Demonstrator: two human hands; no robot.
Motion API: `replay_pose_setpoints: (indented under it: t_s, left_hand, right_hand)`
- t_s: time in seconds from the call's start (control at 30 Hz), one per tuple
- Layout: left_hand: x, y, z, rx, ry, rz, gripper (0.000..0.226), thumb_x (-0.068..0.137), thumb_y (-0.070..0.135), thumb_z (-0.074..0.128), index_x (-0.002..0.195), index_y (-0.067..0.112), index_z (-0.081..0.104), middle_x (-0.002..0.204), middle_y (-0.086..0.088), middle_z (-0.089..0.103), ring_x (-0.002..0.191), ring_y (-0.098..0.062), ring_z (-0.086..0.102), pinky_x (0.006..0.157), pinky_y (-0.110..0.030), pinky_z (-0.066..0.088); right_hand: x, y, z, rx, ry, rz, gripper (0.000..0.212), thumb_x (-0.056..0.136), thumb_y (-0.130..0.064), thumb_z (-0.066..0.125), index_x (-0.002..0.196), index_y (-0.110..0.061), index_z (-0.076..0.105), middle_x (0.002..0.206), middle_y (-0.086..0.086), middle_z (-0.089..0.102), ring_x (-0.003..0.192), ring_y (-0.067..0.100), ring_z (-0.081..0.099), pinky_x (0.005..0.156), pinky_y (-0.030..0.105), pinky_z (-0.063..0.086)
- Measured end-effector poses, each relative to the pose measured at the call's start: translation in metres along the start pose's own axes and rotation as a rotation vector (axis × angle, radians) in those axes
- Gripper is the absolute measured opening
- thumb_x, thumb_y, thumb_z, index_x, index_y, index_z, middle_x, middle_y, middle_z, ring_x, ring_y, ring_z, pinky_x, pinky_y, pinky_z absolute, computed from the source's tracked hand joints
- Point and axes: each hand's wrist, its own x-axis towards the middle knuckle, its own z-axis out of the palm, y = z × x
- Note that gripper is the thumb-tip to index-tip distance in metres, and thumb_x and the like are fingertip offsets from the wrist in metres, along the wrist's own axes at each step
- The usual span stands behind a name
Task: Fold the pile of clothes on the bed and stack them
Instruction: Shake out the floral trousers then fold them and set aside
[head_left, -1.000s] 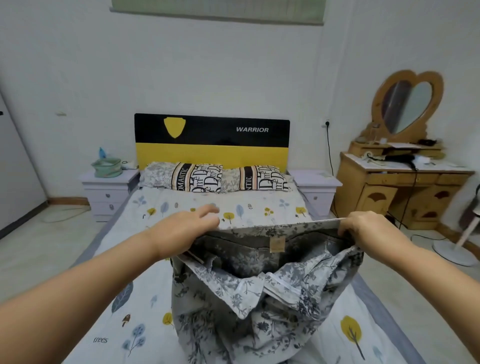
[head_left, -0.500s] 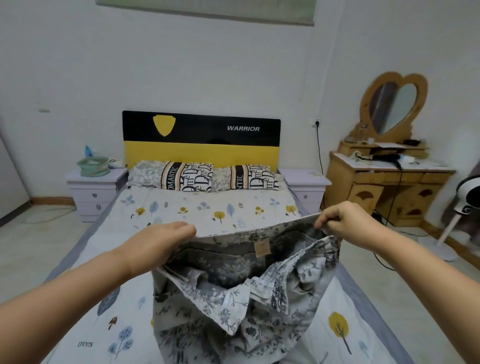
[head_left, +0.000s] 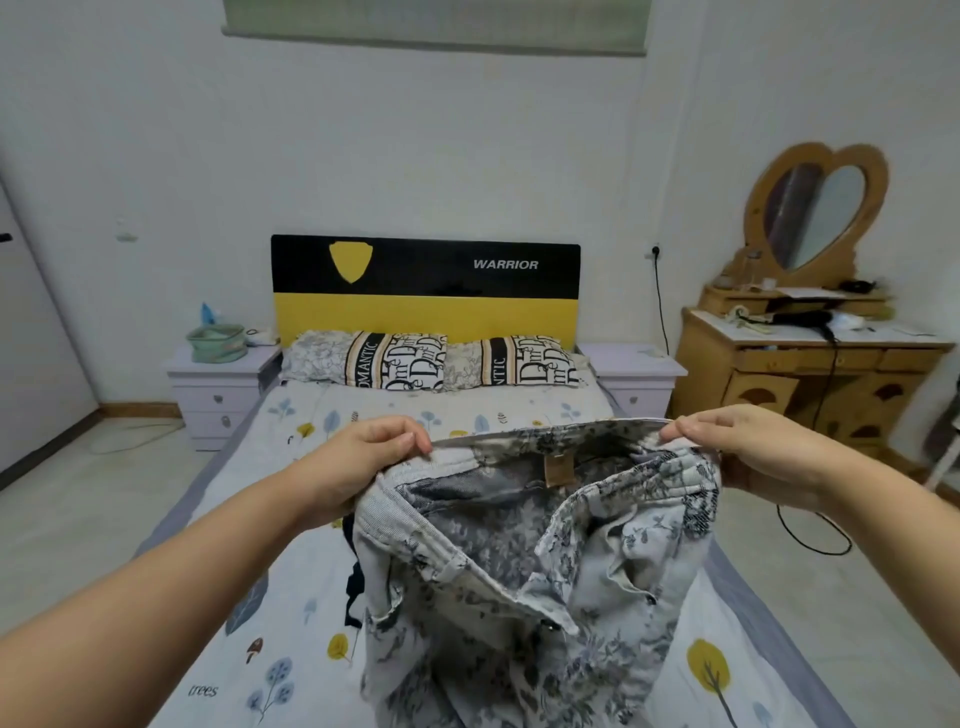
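Walls: plain white, with a blind (head_left: 436, 23) at the top.
Floor: pale tiles (head_left: 78, 499).
Furniture: black-and-yellow headboard (head_left: 426, 291), two white nightstands (head_left: 218, 395), wooden dresser (head_left: 810, 374) with a heart-shaped mirror (head_left: 815, 213).
Light: soft, even.

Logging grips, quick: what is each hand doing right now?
Left hand: pinches the floral trousers at the waistband.
Right hand: pinches the waistband too.

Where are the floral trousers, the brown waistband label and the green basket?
floral trousers (head_left: 519, 597): head view, front panel below the open fly.
brown waistband label (head_left: 557, 469): head view, middle of the tag.
green basket (head_left: 216, 344): head view, its front wall.
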Motion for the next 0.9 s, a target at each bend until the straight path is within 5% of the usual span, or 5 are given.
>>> replay_pose_setpoints:
  t_s: [0.17, 0.3, 0.5, 0.63, 0.9]
  left_hand:
    - [-0.005, 0.012, -0.008, 0.024, -0.134, -0.101, 0.033, 0.084, 0.045, 0.054, 0.072, 0.016, 0.066, 0.084, -0.006, 0.059, 0.075, -0.013, 0.053, 0.070, -0.025, 0.040]
    - [-0.010, 0.028, -0.018, 0.219, -0.373, -0.155, 0.047, 0.057, 0.012, 0.083, 0.098, 0.013, 0.060, 0.098, -0.002, 0.051, 0.062, -0.010, 0.050, 0.055, -0.015, 0.043]
    - [-0.007, 0.034, -0.017, 0.871, -0.496, -0.106, 0.049, 0.067, 0.012, 0.080, 0.094, 0.045, 0.056, 0.112, 0.011, 0.041, 0.106, -0.002, 0.042, 0.091, -0.022, 0.038]
    - [-0.003, 0.035, -0.022, 0.846, -0.276, 0.022, 0.033, 0.069, -0.002, 0.075, 0.063, 0.029, 0.065, 0.078, 0.009, 0.058, 0.069, 0.002, 0.054, 0.065, -0.015, 0.045]
    - [0.004, 0.043, -0.037, 0.149, 0.286, 0.079, 0.026, 0.088, -0.009, 0.050, 0.071, 0.010, 0.050, 0.060, -0.001, 0.053, 0.048, -0.006, 0.050, 0.043, -0.012, 0.040]
  right_hand:
    - [-0.008, -0.002, -0.011, 0.147, -0.101, -0.020, 0.055, 0.061, 0.006, 0.070, 0.114, 0.002, 0.057, 0.106, 0.027, 0.066, 0.091, 0.031, 0.065, 0.071, 0.028, 0.058]
    - [-0.012, -0.004, -0.011, 0.099, 0.051, -0.057, 0.032, 0.068, 0.017, 0.064, 0.096, 0.003, 0.062, 0.091, 0.025, 0.067, 0.078, 0.027, 0.066, 0.065, 0.025, 0.058]
    - [-0.014, -0.007, -0.010, 0.090, 0.235, -0.083, 0.012, 0.080, 0.015, 0.058, 0.077, 0.004, 0.063, 0.072, 0.017, 0.065, 0.061, 0.019, 0.063, 0.056, 0.016, 0.055]
    - [-0.014, -0.007, -0.008, -0.098, 0.334, -0.148, 0.016, 0.084, 0.009, 0.059, 0.072, 0.000, 0.063, 0.065, 0.012, 0.063, 0.060, 0.019, 0.058, 0.056, 0.025, 0.050]
    - [-0.027, -0.019, -0.014, -0.380, 0.581, -0.325, 0.018, 0.092, -0.002, 0.050, 0.075, -0.008, 0.054, 0.068, 0.005, 0.054, 0.059, 0.018, 0.045, 0.053, 0.028, 0.033]
